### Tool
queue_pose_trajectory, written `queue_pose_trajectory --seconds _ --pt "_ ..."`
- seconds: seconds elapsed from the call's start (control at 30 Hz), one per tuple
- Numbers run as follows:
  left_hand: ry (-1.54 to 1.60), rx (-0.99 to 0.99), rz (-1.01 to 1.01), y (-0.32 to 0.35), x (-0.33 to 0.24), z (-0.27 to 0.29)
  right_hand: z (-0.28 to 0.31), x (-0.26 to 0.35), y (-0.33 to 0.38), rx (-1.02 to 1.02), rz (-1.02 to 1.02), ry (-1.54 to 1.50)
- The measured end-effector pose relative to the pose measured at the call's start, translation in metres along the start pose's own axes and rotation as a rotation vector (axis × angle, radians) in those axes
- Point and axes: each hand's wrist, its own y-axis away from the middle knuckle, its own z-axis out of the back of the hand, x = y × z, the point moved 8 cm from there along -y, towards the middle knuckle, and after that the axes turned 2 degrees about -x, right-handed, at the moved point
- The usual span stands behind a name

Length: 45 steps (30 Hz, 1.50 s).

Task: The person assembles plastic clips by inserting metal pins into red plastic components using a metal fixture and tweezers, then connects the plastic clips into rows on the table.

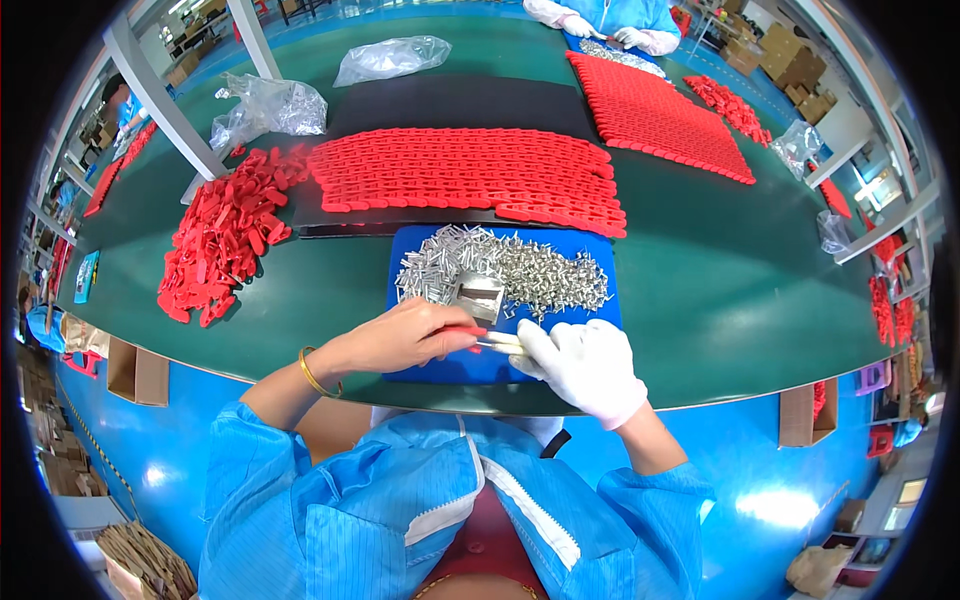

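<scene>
My bare left hand [415, 335], with a gold bangle at the wrist, is closed on a small red plastic piece [461, 333]. My right hand [590, 368], in a white glove, grips a slim pale-handled tool [505, 343], perhaps tweezers; its tip meets the red piece. Both hands are over the near part of a blue tray [605, 313]. Beyond them on the tray are a heap of silver metal pins [430, 268] and, to its right, a heap of small metal parts [560, 280]. A small silver block-shaped holder [482, 297] stands just past my fingers.
Rows of red clip-like pieces [465, 170] lie on black board [460, 103]. Loose red pieces [225, 235] are heaped left on the green table [700, 300]. Clear plastic bags [270, 108] lie behind. Across the table, a co-worker's gloved hands [605, 35] work near another red array [660, 115].
</scene>
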Motion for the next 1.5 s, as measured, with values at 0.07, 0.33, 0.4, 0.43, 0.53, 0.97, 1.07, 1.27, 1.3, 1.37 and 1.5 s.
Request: queue_pose_trajectory --seconds 0.07,0.33,0.4,0.43,0.53,0.97,1.07,1.27,1.3,1.37,1.5 --pt "-0.003 0.014 -0.059 0.003 0.001 -0.006 0.007 0.006 0.002 -0.037 0.023 0.023" --pt "0.270 -0.543 0.051 0.093 0.093 0.045 0.054 -0.083 0.087 0.101 -0.426 -0.162" --pt "0.599 -0.691 0.180 0.122 0.128 0.060 0.066 -0.136 0.139 -0.078 -0.972 -0.325" --pt "0.757 -0.612 0.100 0.106 0.110 0.047 0.063 -0.133 0.143 -0.136 -1.075 -0.429" --pt "1.160 -0.208 -0.163 0.044 0.055 0.002 0.028 -0.097 0.110 -0.117 -1.035 -0.616" --pt "1.484 -0.075 -0.434 0.023 0.030 -0.016 -0.071 -0.026 0.048 -0.107 -0.866 -1.031" --pt "1.465 -0.111 -0.425 0.023 0.031 -0.014 -0.079 -0.023 0.042 -0.083 -0.884 -1.079" --pt "1.436 -0.208 -0.394 0.024 0.042 -0.007 -0.097 -0.019 0.037 -0.045 -0.943 -1.124" --pt "1.433 -0.231 -0.387 0.025 0.045 -0.005 -0.101 -0.018 0.037 -0.039 -0.955 -1.125" --pt "1.451 -0.279 -0.403 0.034 0.056 0.003 -0.100 -0.014 0.031 -0.060 -0.913 -1.068" --pt "1.665 -0.904 -0.294 0.069 0.107 0.070 -0.107 -0.018 0.041 -0.039 -0.906 -1.001"
